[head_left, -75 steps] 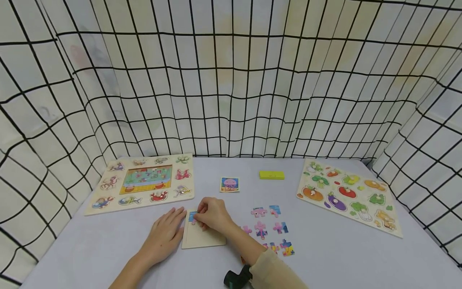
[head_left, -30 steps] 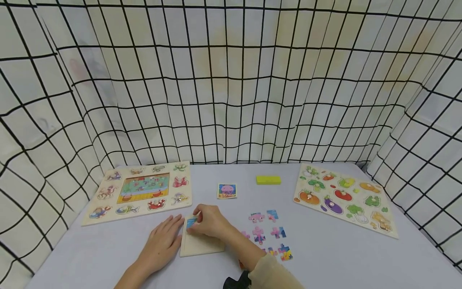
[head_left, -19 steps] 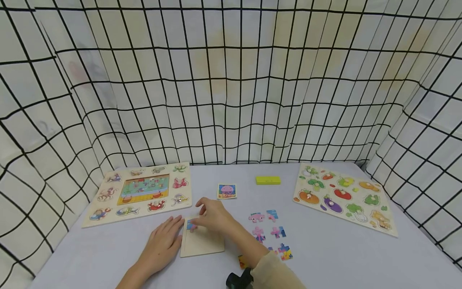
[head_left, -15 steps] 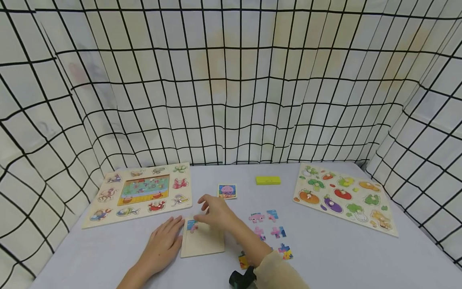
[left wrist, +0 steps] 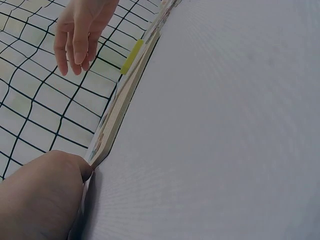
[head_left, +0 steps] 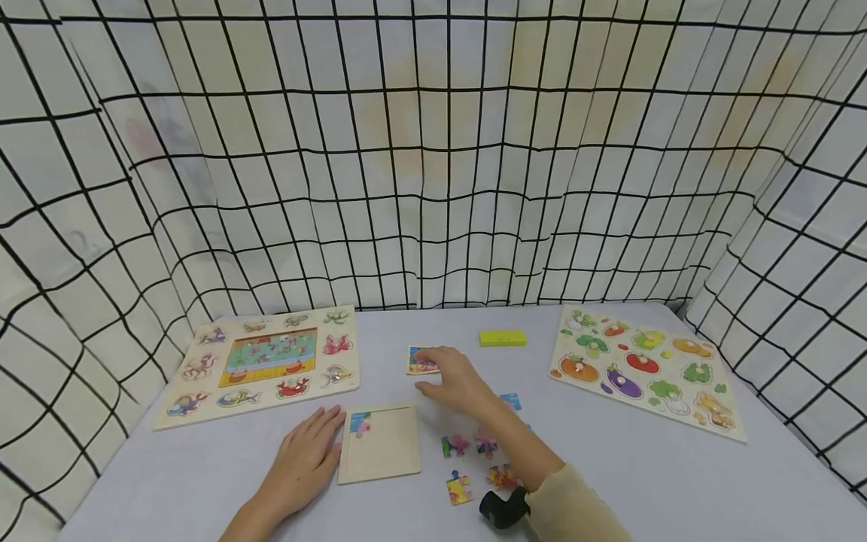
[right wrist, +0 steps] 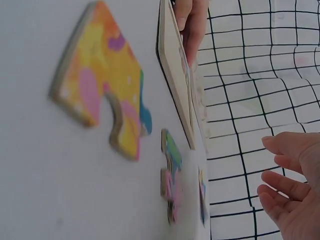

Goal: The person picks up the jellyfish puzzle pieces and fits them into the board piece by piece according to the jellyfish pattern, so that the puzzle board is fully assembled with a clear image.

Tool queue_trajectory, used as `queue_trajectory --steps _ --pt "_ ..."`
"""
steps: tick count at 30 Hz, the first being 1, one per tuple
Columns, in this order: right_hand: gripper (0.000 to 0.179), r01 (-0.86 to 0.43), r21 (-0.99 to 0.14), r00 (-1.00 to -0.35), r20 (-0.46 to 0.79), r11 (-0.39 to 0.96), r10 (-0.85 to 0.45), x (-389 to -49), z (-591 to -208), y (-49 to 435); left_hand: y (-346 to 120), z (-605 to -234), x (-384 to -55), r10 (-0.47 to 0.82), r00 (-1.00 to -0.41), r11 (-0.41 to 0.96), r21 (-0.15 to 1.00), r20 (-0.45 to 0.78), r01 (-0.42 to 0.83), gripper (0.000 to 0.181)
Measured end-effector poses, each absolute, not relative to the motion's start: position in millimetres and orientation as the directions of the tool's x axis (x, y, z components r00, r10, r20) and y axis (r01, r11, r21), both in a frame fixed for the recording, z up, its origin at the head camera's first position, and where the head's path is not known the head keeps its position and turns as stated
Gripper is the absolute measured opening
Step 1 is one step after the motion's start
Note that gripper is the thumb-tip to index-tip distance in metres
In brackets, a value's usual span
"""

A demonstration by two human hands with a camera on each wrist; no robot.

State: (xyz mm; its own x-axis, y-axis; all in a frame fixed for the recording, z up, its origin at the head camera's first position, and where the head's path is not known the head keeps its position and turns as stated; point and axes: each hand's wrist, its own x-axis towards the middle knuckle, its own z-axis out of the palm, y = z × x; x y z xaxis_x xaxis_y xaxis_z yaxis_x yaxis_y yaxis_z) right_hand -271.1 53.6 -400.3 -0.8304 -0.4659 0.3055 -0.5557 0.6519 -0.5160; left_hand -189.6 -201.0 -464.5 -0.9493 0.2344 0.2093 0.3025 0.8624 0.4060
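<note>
My left hand (head_left: 308,452) lies with straight fingers on the table, fingertips at the left edge of a small square wooden puzzle tray (head_left: 382,455). A blue-and-pink jigsaw piece (head_left: 360,423) sits in the tray's upper left corner. Held above the table with loosely bent fingers, my right hand (head_left: 460,380) has nothing in it and overlaps a small picture card (head_left: 421,367) in the head view. Loose jigsaw pieces lie right of the tray, among them a yellow piece (right wrist: 107,75) and a green-and-pink piece (right wrist: 171,175); my right forearm hides several of them.
A sea-animal puzzle board (head_left: 321,339) lies at the back left, a vegetable puzzle board (head_left: 670,370) at the right. Behind the card is a yellow block (head_left: 503,339). A black grid-patterned backdrop (head_left: 433,188) rises around the table. A black device (head_left: 504,510) is by the right sleeve.
My right hand has let go of the blue-and-pink jigsaw piece in the tray's corner, then lifted and moved right, toward the picture card. My left hand has stayed by the tray.
</note>
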Motion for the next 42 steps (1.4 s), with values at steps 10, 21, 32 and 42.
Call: queue_trajectory --steps 10,21,32,42 --pt "0.049 -0.605 -0.404 -0.791 0.403 0.686 -0.46 -265 -406 85 -202 -463 -187 0.231 -0.955 0.867 0.408 0.185 0.288 0.045" --pt "0.051 -0.588 -0.381 -0.805 0.363 0.713 -0.47 -265 -422 117 -200 -462 -186 0.229 -0.958 0.865 0.414 0.174 0.282 0.046" --pt "0.047 -0.581 -0.349 -0.813 0.292 0.735 -0.504 -271 -440 139 -201 -462 -188 0.229 -0.954 0.866 0.406 0.195 0.291 0.046" --pt "0.027 -0.578 -0.314 -0.815 0.26 0.753 -0.517 -272 -450 145 -200 -462 -188 0.23 -0.952 0.864 0.407 0.201 0.295 0.047"
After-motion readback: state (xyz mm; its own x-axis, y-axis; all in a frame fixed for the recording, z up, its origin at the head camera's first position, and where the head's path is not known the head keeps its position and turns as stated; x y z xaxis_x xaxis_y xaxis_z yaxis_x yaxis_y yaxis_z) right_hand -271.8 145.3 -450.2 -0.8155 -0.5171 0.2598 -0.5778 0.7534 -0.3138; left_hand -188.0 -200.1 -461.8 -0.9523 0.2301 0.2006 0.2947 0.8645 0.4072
